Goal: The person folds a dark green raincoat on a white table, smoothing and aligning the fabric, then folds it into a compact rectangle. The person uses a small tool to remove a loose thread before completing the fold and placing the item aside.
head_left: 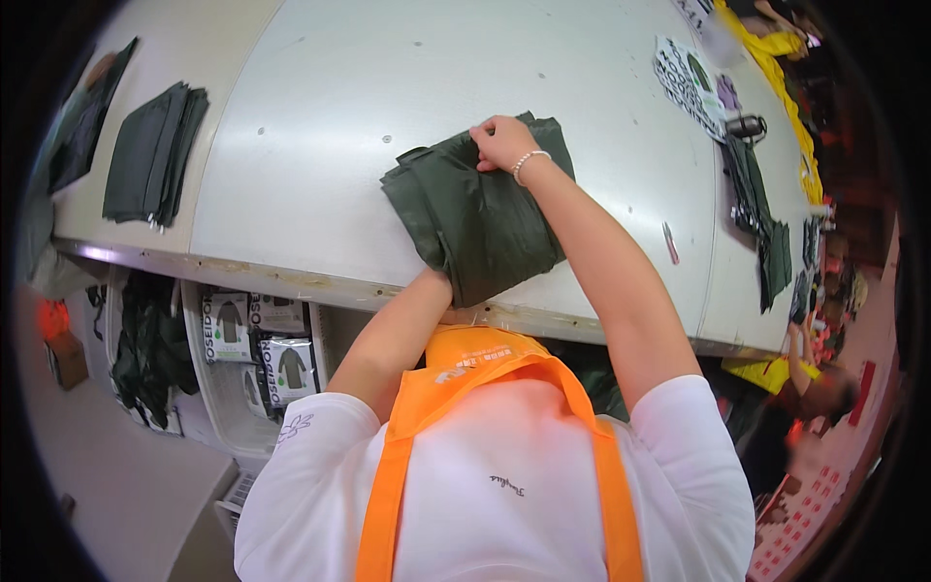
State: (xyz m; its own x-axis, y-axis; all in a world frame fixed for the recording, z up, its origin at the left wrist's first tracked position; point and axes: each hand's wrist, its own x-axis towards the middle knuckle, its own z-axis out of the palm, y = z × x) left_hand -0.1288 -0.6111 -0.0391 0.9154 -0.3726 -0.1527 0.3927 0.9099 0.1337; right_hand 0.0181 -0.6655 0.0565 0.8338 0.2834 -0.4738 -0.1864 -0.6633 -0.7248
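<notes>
A folded dark green garment point(485, 238) of thin, slightly shiny fabric lies in front of me, close to the table's front edge. My right hand point(504, 144), with a beaded bracelet at the wrist, is closed on the cloth near its far edge, fingers curled and pinching. My left forearm point(402, 320) reaches up to the near left side of the garment. There the left hand disappears under the fabric, so its fingers are hidden.
Folded dark green garments point(150, 155) are stacked at the left. A pen point(670, 242) lies right of my work. More green pieces point(747, 194) and a dark bottle point(747, 127) sit farther right. Below the table edge, a white bin point(228, 412) holds packaged garments. Other people work at the right.
</notes>
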